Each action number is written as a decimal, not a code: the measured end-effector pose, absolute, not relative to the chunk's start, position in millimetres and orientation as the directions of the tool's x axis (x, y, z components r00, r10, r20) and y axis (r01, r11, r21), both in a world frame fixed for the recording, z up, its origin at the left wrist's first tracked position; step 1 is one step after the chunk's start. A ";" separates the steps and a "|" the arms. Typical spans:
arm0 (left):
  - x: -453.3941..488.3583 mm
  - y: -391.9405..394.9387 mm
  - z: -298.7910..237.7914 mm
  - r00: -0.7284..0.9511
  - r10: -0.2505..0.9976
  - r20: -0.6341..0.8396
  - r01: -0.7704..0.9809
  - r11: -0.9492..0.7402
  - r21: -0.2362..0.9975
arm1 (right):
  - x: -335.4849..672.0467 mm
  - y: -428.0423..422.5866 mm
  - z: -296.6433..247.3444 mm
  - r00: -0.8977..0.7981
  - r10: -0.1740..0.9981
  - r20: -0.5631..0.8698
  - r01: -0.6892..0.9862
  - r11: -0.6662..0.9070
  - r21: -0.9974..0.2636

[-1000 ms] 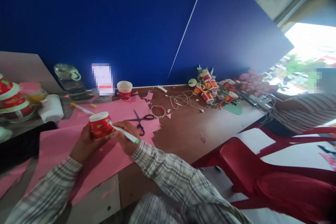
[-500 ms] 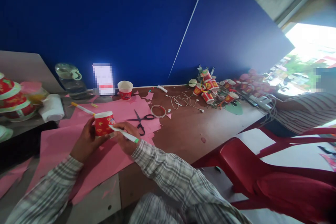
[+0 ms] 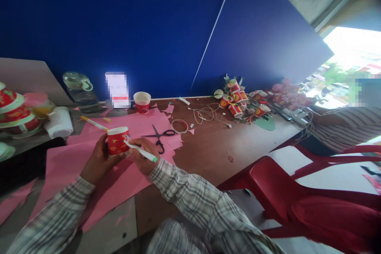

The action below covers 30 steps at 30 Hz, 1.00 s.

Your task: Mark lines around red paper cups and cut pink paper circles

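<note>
The left hand [image 3: 98, 159] curls its fingers round the red paper cup [image 3: 118, 141]; at the cup's 4 o'clock the right hand [image 3: 143, 158] pinches a white marker [image 3: 142, 152], its tip pointing to 10 o'clock at the cup's side.

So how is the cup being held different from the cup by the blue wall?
The held cup is gripped in the left hand over pink paper; the far cup stands alone on the table. The right hand puts a marker tip against the held cup; nothing touches the far cup. The held cup looks bigger, being nearer. Both are red with white rims.
</note>
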State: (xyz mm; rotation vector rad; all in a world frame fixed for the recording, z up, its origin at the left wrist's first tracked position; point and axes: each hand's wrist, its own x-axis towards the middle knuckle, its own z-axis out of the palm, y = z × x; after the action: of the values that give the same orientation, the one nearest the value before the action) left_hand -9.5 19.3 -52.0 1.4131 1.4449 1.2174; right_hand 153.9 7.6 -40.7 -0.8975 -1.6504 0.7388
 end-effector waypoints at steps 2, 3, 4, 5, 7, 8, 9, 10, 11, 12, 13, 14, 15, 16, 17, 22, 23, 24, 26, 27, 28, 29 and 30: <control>-10.0 19.6 -52.6 -0.089 0.992 0.091 0.248 -0.066 0.967 | 154.1 7.9 -40.4 -0.151 0.847 0.509 0.195 0.531 -0.825; -9.8 19.6 -52.3 -0.090 0.992 0.089 0.234 -0.066 0.970 | 154.2 8.0 -40.1 -0.154 0.846 0.511 0.199 0.533 -0.823; -9.3 19.5 -51.7 -0.093 0.991 0.092 0.225 -0.069 0.972 | 154.3 8.0 -39.9 -0.156 0.845 0.511 0.201 0.533 -0.821; -8.7 19.4 -50.8 -0.096 0.991 0.096 0.217 -0.074 0.973 | 154.3 7.9 -39.8 -0.154 0.845 0.512 0.202 0.534 -0.821; -7.3 19.0 -48.8 -0.099 0.990 0.097 0.208 -0.075 0.975 | 154.3 7.8 -39.9 -0.147 0.846 0.513 0.193 0.533 -0.824; -6.8 18.9 -48.0 -0.100 0.990 0.095 0.208 -0.072 0.975 | 154.3 7.8 -40.0 -0.144 0.845 0.515 0.186 0.535 -0.824; -6.5 18.7 -47.5 -0.100 0.991 0.092 0.213 -0.069 0.975 | 154.3 7.9 -40.1 -0.141 0.843 0.519 0.181 0.538 -0.824; -6.5 18.6 -47.4 -0.097 0.991 0.088 0.220 -0.064 0.973 | 154.4 8.0 -40.2 -0.138 0.841 0.523 0.177 0.540 -0.823; -6.7 18.6 -47.7 -0.099 0.991 0.087 0.224 -0.063 0.972 | 154.4 8.1 -40.2 -0.137 0.839 0.526 0.174 0.544 -0.821; -7.0 18.6 -48.3 -0.097 0.991 0.088 0.227 -0.064 0.972 | 154.5 8.2 -40.2 -0.139 0.837 0.529 0.175 0.546 -0.819; -7.6 18.7 -49.1 -0.096 0.991 0.091 0.230 -0.067 0.971 | 154.5 8.2 -40.2 -0.140 0.836 0.530 0.178 0.548 -0.817; -8.2 18.8 -50.0 -0.098 0.991 0.095 0.234 -0.070 0.970 | 154.6 8.3 -40.2 -0.142 0.836 0.530 0.183 0.548 -0.816; -8.8 19.0 -50.9 -0.099 0.990 0.099 0.237 -0.073 0.969 | 154.6 8.4 -40.3 -0.144 0.836 0.529 0.189 0.548 -0.815; -9.4 19.3 -51.6 -0.096 0.990 0.100 0.242 -0.075 0.968 | 154.6 8.5 -40.4 -0.144 0.837 0.528 0.195 0.547 -0.814; -9.9 19.6 -52.2 -0.088 0.991 0.103 0.247 -0.079 0.966 | 154.6 8.5 -40.5 -0.141 0.838 0.528 0.201 0.546 -0.813; -10.0 20.7 -51.2 -0.073 0.988 0.135 0.279 -0.110 0.954 | 154.8 8.2 -40.8 -0.158 0.833 0.530 0.216 0.553 -0.805; -9.4 20.4 -50.0 -0.072 0.988 0.138 0.281 -0.112 0.953 | 154.8 8.1 -40.6 -0.158 0.834 0.529 0.218 0.552 -0.805; -8.5 19.8 -48.3 -0.064 0.988 0.137 0.283 -0.114 0.952 | 154.8 7.9 -40.4 -0.155 0.836 0.527 0.220 0.549 -0.806; -6.4 17.9 -44.4 -0.054 0.989 0.141 0.292 -0.119 0.949 | 154.6 7.7 -40.1 -0.147 0.839 0.524 0.219 0.545 -0.810; -5.4 16.9 -42.4 -0.054 0.988 0.146 0.306 -0.123 0.944 | 154.5 7.7 -40.0 -0.148 0.839 0.523 0.214 0.544 -0.812; -4.5 15.9 -40.6 -0.056 0.987 0.151 0.323 -0.125 0.938 | 154.4 7.6 -39.9 -0.149 0.839 0.524 0.209 0.544 -0.813; -3.8 15.0 -39.1 -0.060 0.986 0.155 0.337 -0.126 0.933 | 154.3 7.6 -39.9 -0.151 0.839 0.523 0.205 0.544 -0.813; -3.3 14.4 -38.0 -0.062 0.986 0.158 0.345 -0.127 0.930 | 154.3 7.6 -39.8 -0.151 0.839 0.523 0.204 0.544 -0.814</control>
State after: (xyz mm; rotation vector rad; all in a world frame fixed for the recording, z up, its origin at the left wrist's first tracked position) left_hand -3.3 14.4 -38.0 1.5339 1.4602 1.2010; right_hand 154.3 7.6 -39.8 -0.8908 -1.6633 0.7088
